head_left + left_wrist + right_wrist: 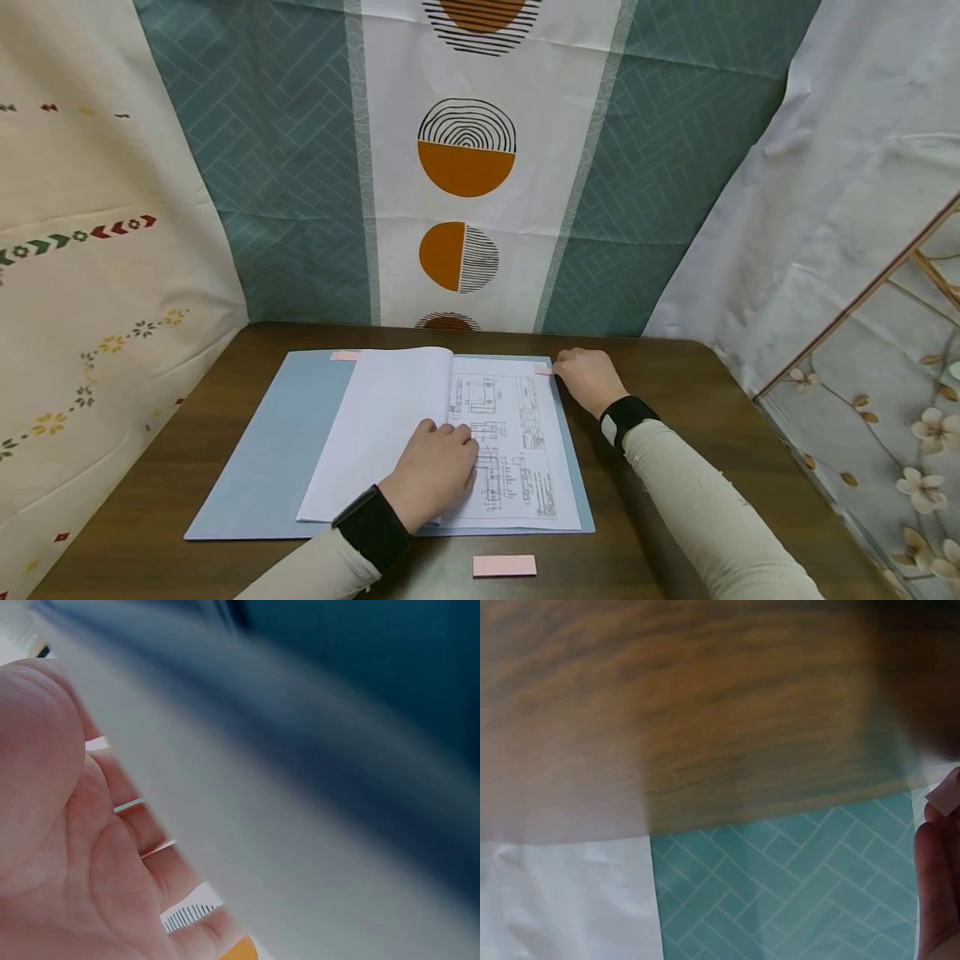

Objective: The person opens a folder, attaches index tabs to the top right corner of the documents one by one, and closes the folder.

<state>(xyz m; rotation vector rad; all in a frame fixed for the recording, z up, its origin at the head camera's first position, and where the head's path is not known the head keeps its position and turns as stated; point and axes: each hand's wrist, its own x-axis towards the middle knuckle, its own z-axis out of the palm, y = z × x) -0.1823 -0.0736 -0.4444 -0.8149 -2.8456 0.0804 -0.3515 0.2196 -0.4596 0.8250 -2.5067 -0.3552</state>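
Note:
A light blue folder (255, 467) lies spread out on the table, holding white sheets. The turned sheets (375, 417) curve over to the left, and a page of technical drawings (517, 450) shows on the right. My left hand (435, 467) rests on the lower middle of the pages, fingers extended; its palm (45, 810) fills the left of its wrist view beside blurred paper. At the drawing page's upper right edge, my right hand (590, 379) pinches a pink sticky tab (543, 369). That tab's pale corner (945, 793) appears at the fingers in the right wrist view.
A pad of pink sticky notes (504, 566) lies on the brown wooden table (637, 550), in front of the folder. Another pink tab (345, 356) sticks out at the top of the turned sheets. Patterned cloths (487, 183) hang behind and on both sides.

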